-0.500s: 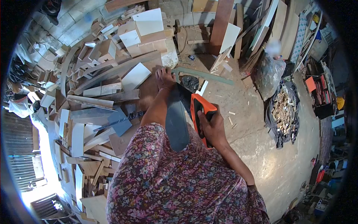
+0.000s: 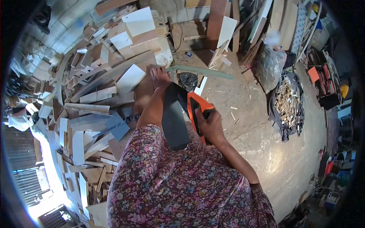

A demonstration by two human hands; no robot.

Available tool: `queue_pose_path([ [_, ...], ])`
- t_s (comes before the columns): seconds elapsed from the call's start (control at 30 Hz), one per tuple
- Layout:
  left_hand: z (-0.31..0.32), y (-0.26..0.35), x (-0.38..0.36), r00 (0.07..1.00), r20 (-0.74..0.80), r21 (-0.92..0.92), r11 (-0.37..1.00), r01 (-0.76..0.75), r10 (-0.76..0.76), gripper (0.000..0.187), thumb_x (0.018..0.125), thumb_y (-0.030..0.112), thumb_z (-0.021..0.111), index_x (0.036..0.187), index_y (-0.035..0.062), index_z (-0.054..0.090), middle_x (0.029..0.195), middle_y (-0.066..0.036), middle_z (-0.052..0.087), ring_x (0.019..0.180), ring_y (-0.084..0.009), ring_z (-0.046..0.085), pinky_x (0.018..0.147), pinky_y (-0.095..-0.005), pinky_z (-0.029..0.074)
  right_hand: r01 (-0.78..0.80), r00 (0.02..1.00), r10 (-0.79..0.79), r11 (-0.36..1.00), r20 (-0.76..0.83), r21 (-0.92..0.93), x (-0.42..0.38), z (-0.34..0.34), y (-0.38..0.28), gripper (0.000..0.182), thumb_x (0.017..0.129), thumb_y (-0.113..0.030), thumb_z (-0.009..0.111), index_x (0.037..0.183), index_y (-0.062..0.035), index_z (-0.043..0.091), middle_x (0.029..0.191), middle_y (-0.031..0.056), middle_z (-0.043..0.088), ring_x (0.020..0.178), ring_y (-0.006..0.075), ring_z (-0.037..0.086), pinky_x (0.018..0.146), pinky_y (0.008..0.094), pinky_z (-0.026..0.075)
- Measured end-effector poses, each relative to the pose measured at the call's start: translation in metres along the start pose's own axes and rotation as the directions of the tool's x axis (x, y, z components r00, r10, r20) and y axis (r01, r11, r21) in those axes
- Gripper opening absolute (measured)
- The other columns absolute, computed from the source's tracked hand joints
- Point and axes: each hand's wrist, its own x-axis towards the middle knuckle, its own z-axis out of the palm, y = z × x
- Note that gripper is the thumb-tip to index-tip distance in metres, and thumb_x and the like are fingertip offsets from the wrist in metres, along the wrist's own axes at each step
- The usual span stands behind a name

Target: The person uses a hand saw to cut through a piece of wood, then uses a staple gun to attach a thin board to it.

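My right hand (image 2: 211, 127) is wrapped around the orange and black handle of a handsaw (image 2: 198, 99). Its dark blade slants away to the upper left, toward my left hand (image 2: 161, 77). A long dark grey board (image 2: 175, 127) lies in front of me, its near end against the flowered cloth over my lap. The blade crosses the far part of this board; whether its teeth are in the wood is hidden. With bent fingers, my left hand holds down the board's far end, just beyond the blade.
Offcuts and boards (image 2: 97, 95) are heaped on the left. A green strip (image 2: 203, 71) and a black plastic bag (image 2: 188, 81) lie ahead on the floor. To the right are wood scraps on dark cloth (image 2: 287, 104) and a clear plastic sack (image 2: 270, 68). Planks (image 2: 217, 26) lean at the back.
The whole view has shifted, so everything appears slightly farther left and up. Both hands, the handsaw and the grey board keep nearly the same places relative to each other.
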Motion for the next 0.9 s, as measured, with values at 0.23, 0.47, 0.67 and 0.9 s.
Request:
queue_pose_path([
  [0.23, -0.002, 0.002, -0.004, 0.999, 0.043, 0.113, 0.994, 0.006, -0.011, 0.039, 0.065, 0.028, 0.060, 0.092, 0.0002, 0.053, 0.096, -0.018, 0.048, 0.096, -0.0324, 0.044, 0.086, -0.0448, 0.033, 0.089, 0.996, -0.090, 0.995, -0.029, -0.044, -0.006, 0.013, 0.007, 0.027, 0.080, -0.016, 0.058, 0.090, 0.0065, 0.047, 0.061, 0.0240, 0.055, 0.065, 0.0379, 0.060, 0.050, 0.0386, 0.043],
  [0.47, -0.001, 0.005, -0.003, 0.999, -0.009, 0.013, 0.999, 0.032, -0.032, 0.040, 0.063, 0.029, 0.062, 0.092, 0.0012, 0.053, 0.096, -0.017, 0.049, 0.096, -0.0332, 0.044, 0.091, -0.0447, 0.032, -0.035, 0.999, 0.034, 0.998, 0.010, 0.045, 0.028, -0.008, 0.028, 0.027, 0.078, -0.018, 0.061, 0.079, 0.0071, 0.051, 0.058, 0.0189, 0.054, 0.051, 0.0245, 0.056, 0.049, 0.0352, 0.042],
  [0.67, -0.008, 0.007, 0.000, 0.997, -0.063, 0.032, 0.998, 0.055, -0.053, 0.042, 0.063, 0.031, 0.062, 0.090, 0.0008, 0.054, 0.095, -0.016, 0.049, 0.093, -0.0331, 0.046, 0.092, -0.0472, 0.032, 0.059, 0.997, -0.057, 0.997, -0.044, 0.052, 0.012, 0.004, 0.022, 0.026, 0.079, -0.017, 0.060, 0.086, 0.0065, 0.053, 0.063, 0.0211, 0.056, 0.057, 0.0274, 0.060, 0.051, 0.0365, 0.044],
  [0.9, 0.004, -0.003, -0.003, 0.996, 0.025, 0.081, 0.994, 0.078, -0.080, 0.047, 0.066, 0.038, 0.059, 0.093, 0.0003, 0.055, 0.095, -0.018, 0.050, 0.094, -0.0330, 0.047, 0.093, -0.0483, 0.031, 0.036, 0.998, -0.035, 0.999, -0.059, 0.013, 0.037, 0.040, 0.041, 0.026, 0.080, -0.017, 0.058, 0.090, 0.0058, 0.052, 0.069, 0.0235, 0.057, 0.067, 0.0354, 0.061, 0.055, 0.0384, 0.044],
])
